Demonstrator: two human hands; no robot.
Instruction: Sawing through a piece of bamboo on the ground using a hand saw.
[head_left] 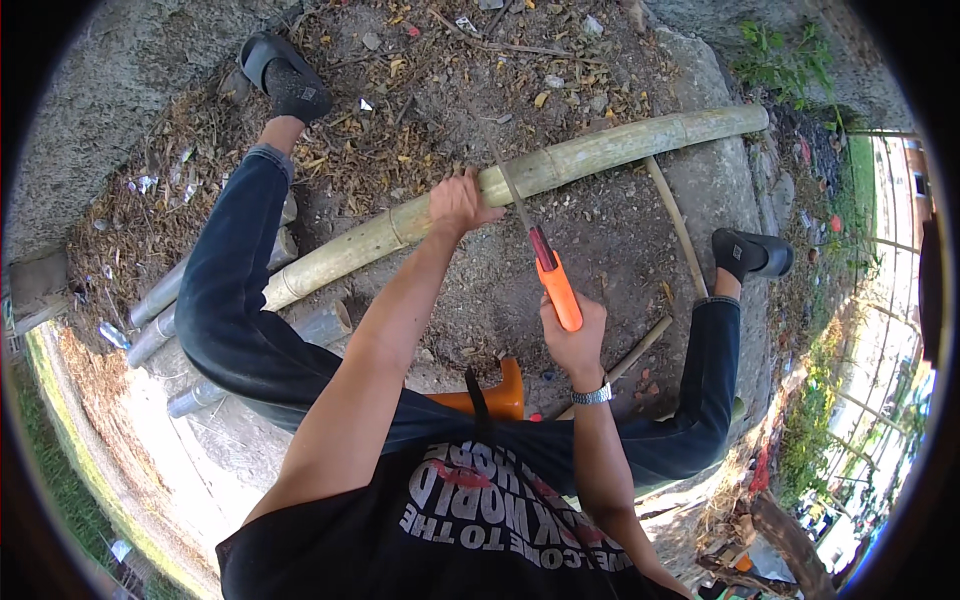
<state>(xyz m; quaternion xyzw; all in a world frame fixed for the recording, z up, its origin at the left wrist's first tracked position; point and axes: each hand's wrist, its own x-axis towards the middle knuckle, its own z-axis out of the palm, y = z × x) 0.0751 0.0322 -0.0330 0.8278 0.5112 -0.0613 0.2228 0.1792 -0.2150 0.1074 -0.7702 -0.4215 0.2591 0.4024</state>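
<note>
A long pale-green bamboo pole (620, 148) lies slantwise in front of me, from beside my left leg to the far right. My left hand (458, 203) wraps over the pole near its middle, fingers on the far side. In my right hand (578, 338) is a hand saw (555, 285) with an orange handle; the fingers are closed round the grip. Its thin blade crosses the pole just right of my left hand. How deep the blade sits in the bamboo cannot be made out.
Several other bamboo lengths (325, 322) lie at the left, partly behind my leg. A thin stick (675, 220) touches the pole's right part. An orange object (508, 388) is between my thighs. Dry leaves litter the dirt; a concrete edge (715, 190) runs along the right.
</note>
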